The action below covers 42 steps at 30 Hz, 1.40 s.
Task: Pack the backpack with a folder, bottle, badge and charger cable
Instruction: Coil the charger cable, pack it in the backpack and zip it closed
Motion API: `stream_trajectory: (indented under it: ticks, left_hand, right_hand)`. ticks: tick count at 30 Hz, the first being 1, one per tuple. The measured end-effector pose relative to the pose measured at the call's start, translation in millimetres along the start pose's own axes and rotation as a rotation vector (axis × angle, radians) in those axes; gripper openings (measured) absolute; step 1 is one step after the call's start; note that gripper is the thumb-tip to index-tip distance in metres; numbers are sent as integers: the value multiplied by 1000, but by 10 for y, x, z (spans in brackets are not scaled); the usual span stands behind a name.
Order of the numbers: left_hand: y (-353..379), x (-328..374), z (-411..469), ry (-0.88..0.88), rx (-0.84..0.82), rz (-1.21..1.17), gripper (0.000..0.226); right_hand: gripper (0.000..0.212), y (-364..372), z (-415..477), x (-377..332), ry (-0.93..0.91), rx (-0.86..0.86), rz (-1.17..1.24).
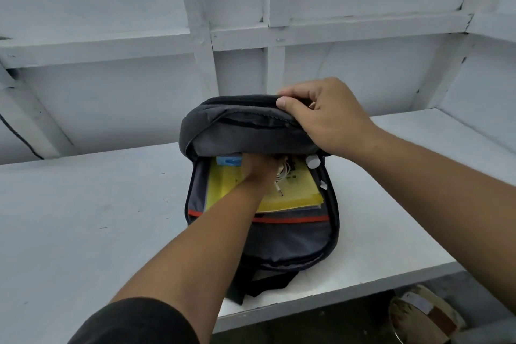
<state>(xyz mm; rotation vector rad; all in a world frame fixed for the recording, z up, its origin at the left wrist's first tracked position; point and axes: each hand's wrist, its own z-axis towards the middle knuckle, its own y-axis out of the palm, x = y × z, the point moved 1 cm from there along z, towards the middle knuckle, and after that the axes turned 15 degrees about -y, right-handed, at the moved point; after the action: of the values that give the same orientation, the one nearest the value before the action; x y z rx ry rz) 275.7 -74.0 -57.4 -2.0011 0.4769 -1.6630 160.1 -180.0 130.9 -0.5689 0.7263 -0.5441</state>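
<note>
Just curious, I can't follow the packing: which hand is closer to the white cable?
Left. The left hand is inside the backpack, right beside the white cable; the right hand grips the flap above it.

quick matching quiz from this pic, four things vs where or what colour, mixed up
1 right hand
2 left hand
3 folder
4 charger cable

a yellow
b white
c reaching into the backpack
d gripping its flap from above

Pairs: 1-d, 2-c, 3-a, 4-b
</note>
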Motion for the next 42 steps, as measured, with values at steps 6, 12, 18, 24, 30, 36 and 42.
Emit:
stream_trajectory:
  ticks: [6, 12, 18, 24, 30, 36, 42]
  left_hand:
    - [-309, -212, -591, 268, -56, 236, 56]
    - [-1189, -1042, -1424, 327, -19, 297, 25]
    - [-1699, -1664, -1630, -9, 141, 168, 12]
    - [-1829, -1666, -1060, -103, 137, 98, 11]
    - [-1871, -1271, 100, -86, 21, 160, 38]
    - [-1695, -1108, 759, 19, -188, 303, 56]
    - [-1693, -1269, 872, 49, -143, 295, 25]
  right_hand:
    - [19, 148, -512, -60, -36, -39, 32]
    - [21, 365, -1186, 55, -141, -94, 6]
    - [25, 889, -1995, 311, -162, -453, -88]
    - [28, 732, -1514, 297, -90, -481, 75]
    - [120, 758, -408, 816, -16, -1027, -366]
    - [150, 1315, -49, 1097, -58, -1256, -419]
    - [152, 1393, -80, 1216, -23, -1258, -355]
